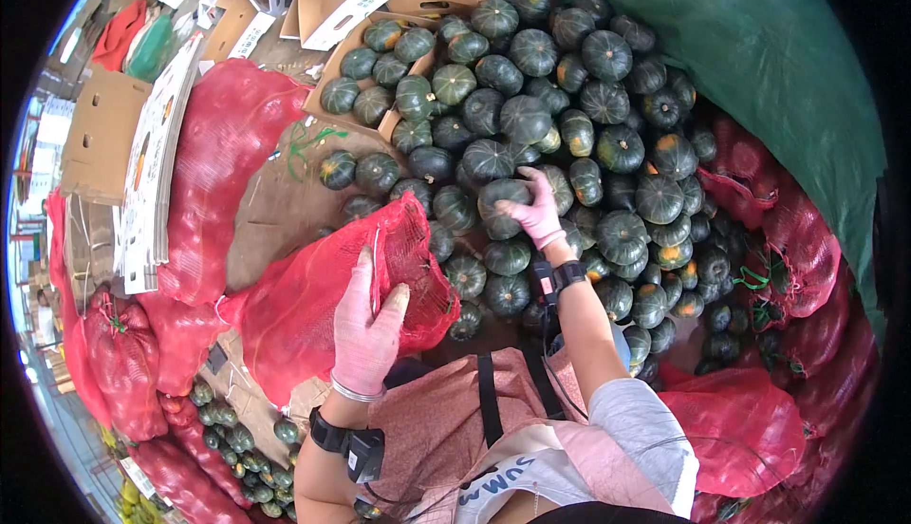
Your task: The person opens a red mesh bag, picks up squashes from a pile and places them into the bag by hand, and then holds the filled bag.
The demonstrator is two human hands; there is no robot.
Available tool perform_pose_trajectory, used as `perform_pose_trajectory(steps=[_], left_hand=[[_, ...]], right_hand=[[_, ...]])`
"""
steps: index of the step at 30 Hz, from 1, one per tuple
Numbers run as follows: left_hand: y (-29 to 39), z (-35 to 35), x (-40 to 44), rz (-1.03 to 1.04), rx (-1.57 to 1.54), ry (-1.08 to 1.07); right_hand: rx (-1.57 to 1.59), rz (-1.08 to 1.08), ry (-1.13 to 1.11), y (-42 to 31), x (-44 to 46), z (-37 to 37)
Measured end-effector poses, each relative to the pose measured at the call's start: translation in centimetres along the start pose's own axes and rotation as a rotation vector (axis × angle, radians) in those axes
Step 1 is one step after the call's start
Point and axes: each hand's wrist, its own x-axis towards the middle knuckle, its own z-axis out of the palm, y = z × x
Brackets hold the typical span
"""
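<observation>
My left hand [365, 336], in a pale pink glove, grips the rim of a red mesh bag [304, 301] with the thumb and fingers on either side of the edge. The bag's mouth gapes towards the pile, and what lies deeper inside is hidden. My right hand [541, 213], gloved the same way, has its fingers curled round a dark green pumpkin [499, 209] at the near side of the heap. Other round green pumpkins [622, 237], some with orange patches, lie close around it.
A cardboard box [327, 73] with pumpkins stands beyond the heap. Filled red mesh sacks [223, 173] line the left, with more sacks [802, 239] at the right. A green tarp [759, 59] drapes over the far right. Smaller pumpkins [242, 440] lie lower left.
</observation>
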Motion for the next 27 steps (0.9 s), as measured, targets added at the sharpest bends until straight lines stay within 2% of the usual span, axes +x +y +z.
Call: perform_pose_trajectory(steps=[1,2,4,6,8,10,12,14,16,19,22,23,24,27], left_hand=[[-0.4,0.0,0.1,-0.003,-0.006,-0.006],[-0.5,0.1,0.2,-0.004,-0.013,-0.013],[-0.5,0.2,0.5,0.005,-0.008,-0.004],[-0.4,0.1,0.7,-0.001,-0.004,-0.008],[-0.3,0.0,0.8,-0.019,-0.005,-0.023],[-0.3,0.0,0.8,-0.038,-0.027,-0.031],[-0.4,-0.1,0.9,-0.049,-0.02,-0.038],[-0.4,-0.3,0.9,-0.052,0.007,-0.051],[-0.6,-0.4,0.9,-0.039,-0.025,-0.044],[-0.2,-0.6,0.9,-0.025,0.022,-0.042],[0.1,-0.9,0.7,-0.032,0.046,-0.057],[0.0,-0.9,0.6,-0.045,0.019,-0.058],[0.0,-0.9,0.5,-0.058,-0.009,-0.057],[0.2,-0.7,0.5,-0.046,-0.099,-0.044]], right_hand=[[-0.287,-0.155,0.028,-0.1,-0.3,0.5],[-0.436,-0.288,0.023,1.1,-0.3,0.8],[-0.67,-0.37,0.141,0.0,-0.7,1.3],[-1.062,-0.324,0.374,-0.7,-0.9,1.7],[-1.075,-0.376,0.494,-1.0,1.1,1.4],[-1.025,-0.123,0.587,-2.7,4.4,1.3],[-0.85,0.293,0.541,-3.6,8.3,0.0],[-0.823,0.321,0.418,-4.2,10.4,-1.4],[-0.935,0.282,0.348,-4.1,10.6,-1.3],[-0.832,0.164,0.207,-4.5,9.9,-1.9],[-1.026,0.108,-0.093,-6.7,8.6,-2.3],[-1.146,0.016,-0.149,-6.6,8.3,-2.1],[-1.281,0.06,-0.165,-8.2,7.4,-0.8],[-1.315,0.039,-0.052,-6.7,7.4,0.2]])
